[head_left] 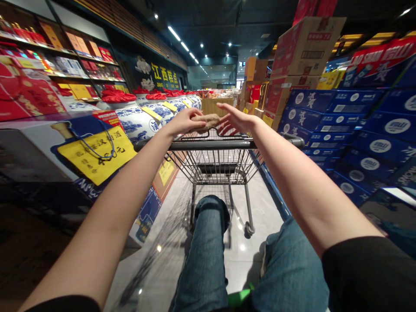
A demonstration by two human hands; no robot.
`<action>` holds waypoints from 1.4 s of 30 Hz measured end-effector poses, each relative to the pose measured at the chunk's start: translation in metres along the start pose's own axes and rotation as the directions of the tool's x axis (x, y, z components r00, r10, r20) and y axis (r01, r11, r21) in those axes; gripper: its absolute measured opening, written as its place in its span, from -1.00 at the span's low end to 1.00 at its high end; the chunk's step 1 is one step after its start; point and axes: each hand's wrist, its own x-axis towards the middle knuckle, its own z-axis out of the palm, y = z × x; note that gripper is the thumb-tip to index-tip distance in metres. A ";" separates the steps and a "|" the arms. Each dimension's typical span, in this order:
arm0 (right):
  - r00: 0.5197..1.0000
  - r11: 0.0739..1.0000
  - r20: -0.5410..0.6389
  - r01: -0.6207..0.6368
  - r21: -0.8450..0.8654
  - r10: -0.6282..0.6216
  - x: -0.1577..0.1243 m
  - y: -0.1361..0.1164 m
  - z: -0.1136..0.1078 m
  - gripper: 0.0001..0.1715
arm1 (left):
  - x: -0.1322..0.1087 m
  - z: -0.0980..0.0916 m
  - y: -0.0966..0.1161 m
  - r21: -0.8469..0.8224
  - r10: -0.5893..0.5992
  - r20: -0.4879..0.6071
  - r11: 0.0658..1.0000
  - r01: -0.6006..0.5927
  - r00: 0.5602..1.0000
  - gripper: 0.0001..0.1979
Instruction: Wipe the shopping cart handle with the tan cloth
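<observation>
Brown knobbly lump (209, 121), ginger-like, up in the air btwn both hands, just above the wire basket of a shopping cart (214, 164). Gripped at its left end by left hand (186, 121), fingers curled round it, thumb on top. Right hand (237, 119) released: palm flat, fingers spread & pointing left, tips at the lump's right end; touching or just short, can't tell. Something red (224, 129) straight under right hand, partly hidden, too blurred to name.

Cart handle bar (208, 145) below both wrists, running across, not held. Both forearms bare, stretched fwd over it. Jeans-clad legs (208, 247) nearer than the bar, left knee raised close to the cart's back. Pale glossy floor tiles (240, 260) underneath.

Left of left hand: row of blue-and-white porcelain jars (136, 123) w/ red cloth tops, yellow tags on them; nearer, a big yellow label (97, 154) w/ black writing. Further left & higher, shelves (65, 56) of red and orange gift boxes.

Right of right hand: stack of blue cartons (341, 117) w/ round white logos, wall-like along the aisle. Above those, brown cardboard cartons (305, 47).
</observation>
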 end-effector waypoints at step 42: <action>0.994 0.886 -0.057 -0.110 -0.451 0.095 0.013 0.011 0.015 -0.73 | -0.011 0.001 -0.001 0.335 -0.217 0.112 0.927 0.169 0.970 -0.59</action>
